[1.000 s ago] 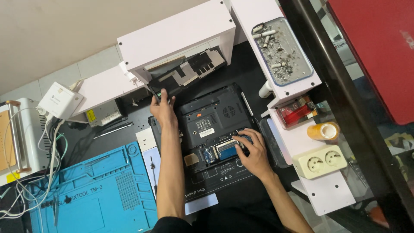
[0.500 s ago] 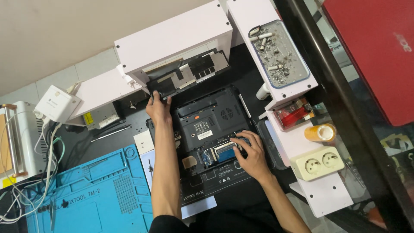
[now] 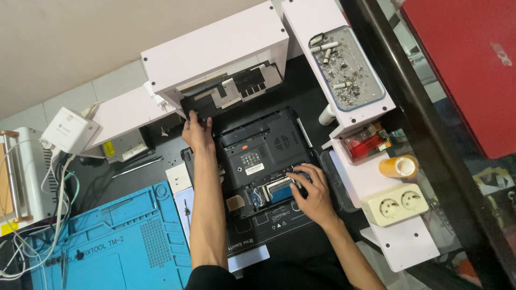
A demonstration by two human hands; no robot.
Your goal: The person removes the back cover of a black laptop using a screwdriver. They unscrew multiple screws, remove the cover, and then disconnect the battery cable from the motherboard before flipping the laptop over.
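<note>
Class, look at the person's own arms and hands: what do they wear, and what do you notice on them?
Both forearms are bare. The left hand and right hand wear no gloves; no watch or ring shows. Dark fabric, probably short sleeves or a shirt, appears only at the bottom edge.

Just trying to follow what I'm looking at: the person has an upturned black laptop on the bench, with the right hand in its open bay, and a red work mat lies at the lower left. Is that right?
Not quite: the work mat at the lower left is blue, not red, as the head view shows. The rest holds: the black laptop lies upturned and the right hand is in its open bay.
</note>
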